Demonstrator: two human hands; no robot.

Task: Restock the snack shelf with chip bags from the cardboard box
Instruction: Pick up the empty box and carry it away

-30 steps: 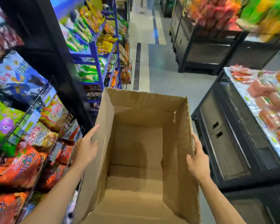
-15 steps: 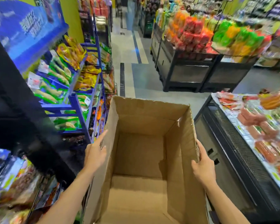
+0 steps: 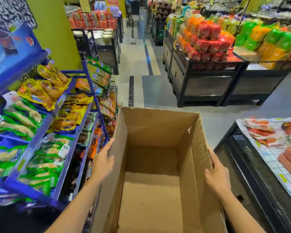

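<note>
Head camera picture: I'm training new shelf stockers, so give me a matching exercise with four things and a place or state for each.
Things:
1. cardboard box
2. left hand
3. right hand
4. red bags

Places or states:
a. piled on a black stand
b. holds the box's right edge
c. open on top, nothing inside
d. presses the box's left wall

Pairs: 1-c; 2-d; 3-b; 4-a

Cardboard box (image 3: pixel 151 182) between hands — rack (image 3: pixel 45 132) left, display table (image 3: pixel 252 174) right, aisle ahead
</note>
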